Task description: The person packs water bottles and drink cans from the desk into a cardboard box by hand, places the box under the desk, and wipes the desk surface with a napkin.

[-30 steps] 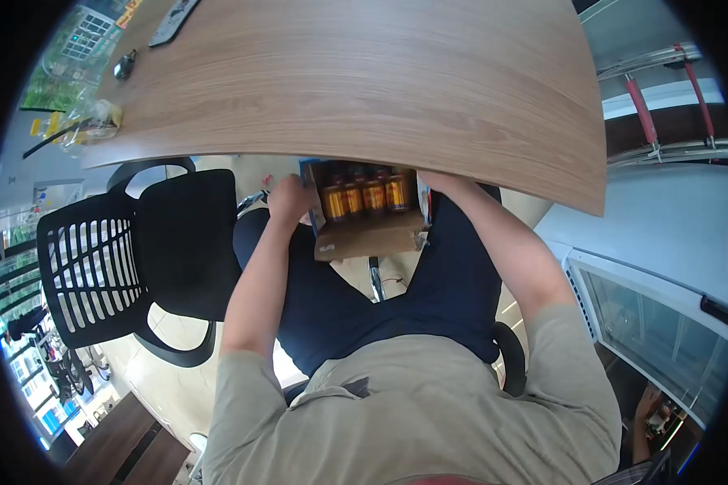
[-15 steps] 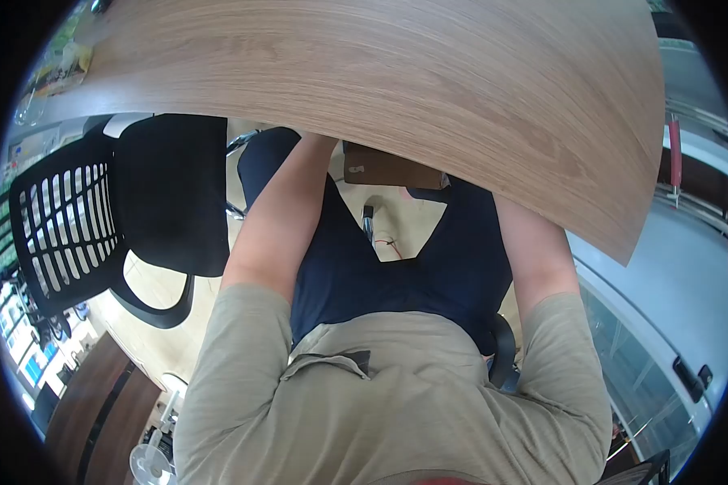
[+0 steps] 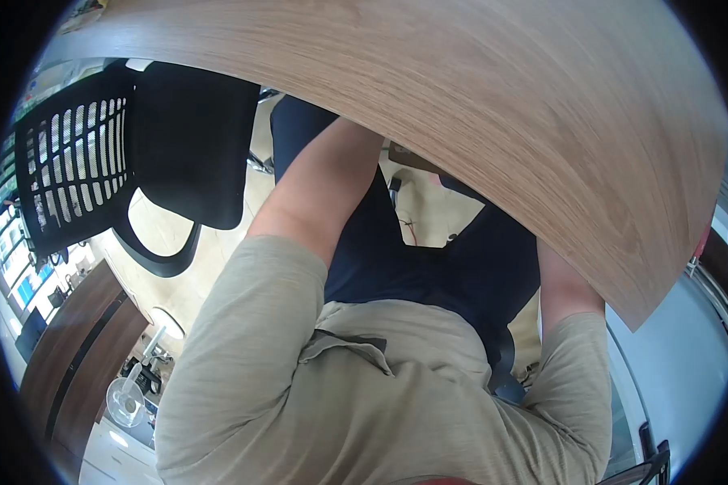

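Both of my hands are hidden beneath the wood-grain table [image 3: 493,105]. Only my left forearm [image 3: 332,174] shows, passing under the table's near edge. Farther right, my right forearm [image 3: 566,283] goes under the same edge. Between my knees, part of a brown box-like thing [image 3: 412,159] peeks out below the tabletop, mostly covered by it. Whether either hand touches that box cannot be seen.
A black chair [image 3: 186,145] with a slatted back stands at my left, close to the table edge. Behind it are a dark wooden cabinet [image 3: 73,356] and a small clear-bladed fan [image 3: 126,402]. Thin cables [image 3: 412,230] lie on the floor.
The view has tilted and shifted, so the table covers more of the right side. Less of the brown box shows now. Both hands stay hidden under the table.
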Demonstrator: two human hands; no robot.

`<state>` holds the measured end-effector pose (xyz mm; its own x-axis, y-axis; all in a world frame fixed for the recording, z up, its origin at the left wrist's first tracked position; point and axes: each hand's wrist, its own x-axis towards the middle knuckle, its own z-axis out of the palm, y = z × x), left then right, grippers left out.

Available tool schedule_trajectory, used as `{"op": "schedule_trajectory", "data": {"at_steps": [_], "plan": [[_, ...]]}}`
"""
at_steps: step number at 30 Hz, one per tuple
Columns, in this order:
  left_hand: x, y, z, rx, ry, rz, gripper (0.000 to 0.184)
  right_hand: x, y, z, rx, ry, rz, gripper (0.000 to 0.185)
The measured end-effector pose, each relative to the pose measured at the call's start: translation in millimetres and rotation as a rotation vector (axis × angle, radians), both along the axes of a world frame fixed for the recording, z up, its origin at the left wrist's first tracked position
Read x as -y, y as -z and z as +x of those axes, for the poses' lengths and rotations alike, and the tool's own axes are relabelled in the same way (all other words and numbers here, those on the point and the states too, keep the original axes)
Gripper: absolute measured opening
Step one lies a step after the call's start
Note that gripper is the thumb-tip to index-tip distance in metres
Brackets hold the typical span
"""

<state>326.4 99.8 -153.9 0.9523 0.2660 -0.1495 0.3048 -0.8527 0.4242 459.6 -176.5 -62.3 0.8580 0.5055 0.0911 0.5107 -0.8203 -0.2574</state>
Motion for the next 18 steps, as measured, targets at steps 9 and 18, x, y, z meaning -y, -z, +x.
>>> {"op": "schedule_trajectory", "data": {"at_steps": [9, 18], "plan": [[-2, 15, 7, -0.094, -0.006, -0.1, 0.042, -5, 0, 3, 0.001, -0.027, -0.017, 0.044], [-6, 31, 21, -0.23, 0.028, -0.193, 0.041, -11, 0, 7, 0.006, -0.08, -0.009, 0.045]]}}
